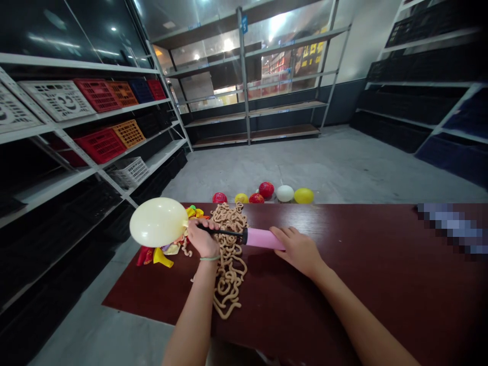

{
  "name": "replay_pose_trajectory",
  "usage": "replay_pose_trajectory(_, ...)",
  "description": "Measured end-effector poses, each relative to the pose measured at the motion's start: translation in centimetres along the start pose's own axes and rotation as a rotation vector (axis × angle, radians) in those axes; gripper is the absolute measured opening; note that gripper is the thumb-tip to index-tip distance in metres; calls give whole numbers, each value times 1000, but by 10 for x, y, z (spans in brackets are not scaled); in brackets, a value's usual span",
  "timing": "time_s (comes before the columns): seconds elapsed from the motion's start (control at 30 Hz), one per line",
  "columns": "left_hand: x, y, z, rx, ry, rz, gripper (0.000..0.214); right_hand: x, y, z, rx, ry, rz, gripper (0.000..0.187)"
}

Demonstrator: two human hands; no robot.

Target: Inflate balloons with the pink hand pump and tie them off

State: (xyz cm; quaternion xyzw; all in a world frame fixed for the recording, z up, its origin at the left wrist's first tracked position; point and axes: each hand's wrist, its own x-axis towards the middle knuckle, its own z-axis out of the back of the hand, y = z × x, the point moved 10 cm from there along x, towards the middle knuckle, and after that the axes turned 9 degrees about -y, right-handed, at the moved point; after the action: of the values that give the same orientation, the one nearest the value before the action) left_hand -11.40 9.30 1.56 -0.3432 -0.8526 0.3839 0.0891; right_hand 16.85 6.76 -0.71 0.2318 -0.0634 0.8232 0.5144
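A pale yellow inflated balloon (158, 221) hangs over the left end of the dark red table (343, 284). My left hand (203, 239) is closed round the balloon's neck and the black nozzle of a pink hand pump (261, 238). My right hand (299, 249) wraps the pump's pink barrel from behind. A tangle of tan cord (229, 254) lies on the table under the pump. A heap of flat coloured balloons (163, 254) sits beside my left hand.
Several inflated balloons (284, 193), red, yellow and white, lie on the floor beyond the table's far edge. Shelving with coloured plastic crates (101, 145) runs along the left; more racks stand at the back and right. A blurred patch (453, 226) covers the table's right end.
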Motion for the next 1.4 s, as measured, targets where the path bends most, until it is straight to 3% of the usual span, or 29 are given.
replay_pose_trajectory(0.1,11,-8,9,-46,-61,-11,9,1,2,2,-12,-7,-3,48)
replay_pose_trajectory(0.2,6,-2,9,-59,-69,13,12,-1,26,-2,29,17,37,53)
replay_pose_trajectory(0.37,-30,30,-12,33,85,70,12,-4,40,-10,103,7,-30,58)
replay_pose_trajectory(0.47,-35,35,-16,43,125,70,13,-5,35,-11,139,6,-15,56)
replay_pose_trajectory(0.7,5,-3,2,-36,12,-2,11,-1,10,2,32,-41,103,55)
replay_pose_trajectory(0.8,5,-8,7,-59,-50,-31,11,-1,11,2,7,-61,85,54)
replay_pose_trajectory(0.9,-13,6,4,-23,-47,-16,12,-2,25,-6,38,-37,57,54)
replay_pose_trajectory(1.0,-33,26,-8,36,58,16,14,-5,35,-13,99,-15,5,54)
replay_pose_trajectory(1.13,-35,37,-12,49,98,58,18,-6,34,-13,117,-5,16,55)
replay_pose_trajectory(1.4,1,-2,3,-29,-44,1,16,-2,7,4,17,-41,74,53)
